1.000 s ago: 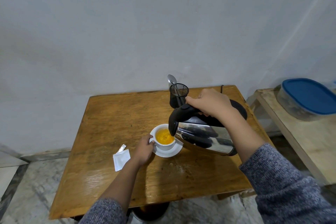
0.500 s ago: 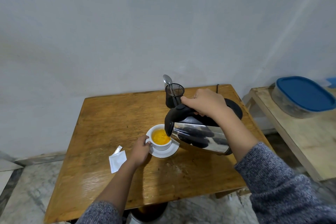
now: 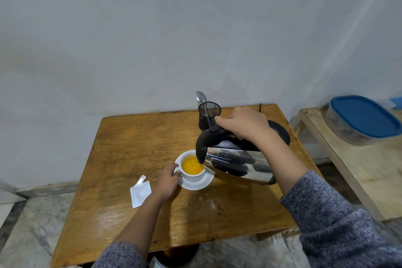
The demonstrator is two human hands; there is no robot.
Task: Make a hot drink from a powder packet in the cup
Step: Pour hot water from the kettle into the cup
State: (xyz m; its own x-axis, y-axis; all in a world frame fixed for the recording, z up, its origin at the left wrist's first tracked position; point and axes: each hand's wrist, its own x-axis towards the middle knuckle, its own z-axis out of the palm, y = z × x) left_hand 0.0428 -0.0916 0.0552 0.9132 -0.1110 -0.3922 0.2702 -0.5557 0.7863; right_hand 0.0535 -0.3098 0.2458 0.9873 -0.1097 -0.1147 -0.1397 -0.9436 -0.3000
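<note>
A white cup (image 3: 192,175) stands on a white saucer (image 3: 201,184) in the middle of the wooden table (image 3: 130,143). Orange liquid fills the cup. My left hand (image 3: 167,181) grips the cup's handle at its left side. My right hand (image 3: 244,124) holds the black handle of a steel kettle (image 3: 237,164), which is tilted steeply with its spout over the cup's right rim. A torn white packet (image 3: 140,193) and its torn-off strip (image 3: 141,180) lie on the table left of my left hand.
A black mesh holder (image 3: 207,115) with a spoon (image 3: 201,97) in it stands at the table's back edge. The kettle's black base (image 3: 279,132) sits behind my right wrist. A clear container with a blue lid (image 3: 363,119) rests on a side table (image 3: 359,180) to the right.
The kettle stays tilted over the cup and the liquid level looks slightly higher. My view has shifted a little; both hands keep their grips.
</note>
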